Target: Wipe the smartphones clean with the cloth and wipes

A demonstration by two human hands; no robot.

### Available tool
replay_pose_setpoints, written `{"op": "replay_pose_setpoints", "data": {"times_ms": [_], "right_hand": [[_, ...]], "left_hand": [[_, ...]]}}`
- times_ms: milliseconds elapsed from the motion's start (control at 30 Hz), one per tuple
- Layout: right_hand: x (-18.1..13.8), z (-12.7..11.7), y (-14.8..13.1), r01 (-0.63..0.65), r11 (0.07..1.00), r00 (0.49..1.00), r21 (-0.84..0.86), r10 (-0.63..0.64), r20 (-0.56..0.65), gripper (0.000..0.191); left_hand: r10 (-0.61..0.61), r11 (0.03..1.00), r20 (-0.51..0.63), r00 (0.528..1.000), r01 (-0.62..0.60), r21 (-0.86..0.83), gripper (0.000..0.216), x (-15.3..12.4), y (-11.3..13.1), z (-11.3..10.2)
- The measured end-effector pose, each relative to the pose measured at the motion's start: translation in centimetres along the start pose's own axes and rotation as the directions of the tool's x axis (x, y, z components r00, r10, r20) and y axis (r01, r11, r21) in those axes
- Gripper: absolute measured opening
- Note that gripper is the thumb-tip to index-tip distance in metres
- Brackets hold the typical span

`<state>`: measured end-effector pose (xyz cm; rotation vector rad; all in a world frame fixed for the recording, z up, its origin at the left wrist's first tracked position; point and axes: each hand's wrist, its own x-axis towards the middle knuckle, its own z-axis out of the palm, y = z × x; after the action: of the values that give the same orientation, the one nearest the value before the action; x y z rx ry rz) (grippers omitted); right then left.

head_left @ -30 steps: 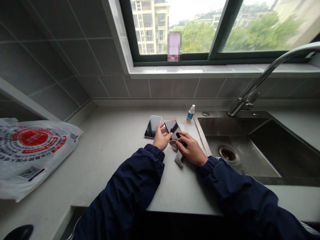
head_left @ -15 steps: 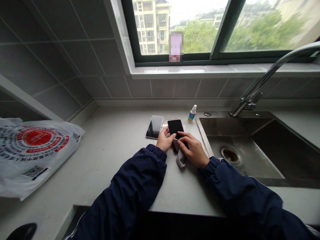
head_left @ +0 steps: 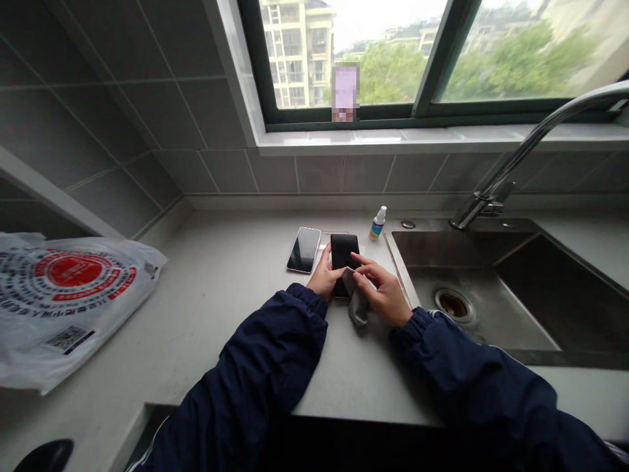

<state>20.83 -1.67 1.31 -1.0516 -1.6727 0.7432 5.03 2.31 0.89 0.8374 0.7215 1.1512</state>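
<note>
Table [head_left: 230,269]: pale, fitted with sink [head_left: 417,288] and faucet [head_left: 491,174], backed by grey tiles [head_left: 219,170], under window [head_left: 388,78].
Left hand [head_left: 323,276]: clamped on black phone [head_left: 345,245], just right of second phone [head_left: 304,250].
Right hand [head_left: 382,288]: fingertips together on grey cloth [head_left: 358,309].
Change: cloth now up across black phone's lower part, below its near edge half a second ago.
Writing: ring of Chinese characters about a red disc, plus QR code, on bag [head_left: 73,278]; blue-and-yellow label on bottle [head_left: 377,225], too small to read.
</note>
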Motion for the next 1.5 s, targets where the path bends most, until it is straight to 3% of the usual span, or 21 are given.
{"op": "replay_pose_setpoints", "data": {"times_ms": [67,200,333,533,700,933,1133,1300,1500], "right_hand": [[0.0,0.0,0.0,-0.009,1.000,1.000,0.029,0.009,-0.010,0.016],[0.2,-0.1,-0.2,-0.014,0.998,1.000,0.067,0.015,-0.015,0.016],[0.4,-0.1,-0.5,-0.048,0.989,0.997,0.137,0.056,-0.054,0.022],[1.2,-0.7,-0.2,-0.149,0.972,0.926,0.180,0.201,-0.319,0.032],[1.9,-1.3,0.6,-0.188,0.961,0.871,0.201,0.258,-0.419,0.036],[2.4,-1.7,0.4,-0.181,0.930,0.841,0.321,0.315,-0.440,0.039],[2.6,-1.8,0.4,-0.112,0.931,0.847,0.347,0.272,-0.458,0.035],[2.4,-1.5,-0.4,-0.128,0.887,0.883,0.444,0.306,-0.356,0.038],[2.2,-1.4,-0.5,-0.150,0.885,0.885,0.442,0.319,-0.338,0.028]], "left_hand": [[0.010,1.000,0.000,1.000,-0.010,-0.011,0.097,0.1,-0.1,-0.1],[-0.006,0.999,-0.043,0.999,0.003,-0.052,0.058,0.3,-0.3,-0.2],[-0.042,0.993,-0.094,0.995,0.031,-0.113,0.045,0.5,-0.3,-0.2],[-0.034,0.992,-0.174,0.984,0.013,-0.122,0.040,0.5,-0.1,0.3],[-0.063,0.988,-0.084,0.994,0.051,-0.145,0.046,0.1,0.2,0.4],[-0.175,0.967,-0.024,0.984,0.168,-0.191,0.060,-0.1,0.9,0.3],[-0.193,0.942,0.092,0.977,0.211,-0.259,0.062,-0.4,1.2,0.8],[-0.211,0.924,0.157,0.965,0.249,-0.289,0.060,-0.9,1.5,1.3],[-0.243,0.882,0.166,0.956,0.288,-0.372,0.056,-1.5,2.0,1.6]]}}
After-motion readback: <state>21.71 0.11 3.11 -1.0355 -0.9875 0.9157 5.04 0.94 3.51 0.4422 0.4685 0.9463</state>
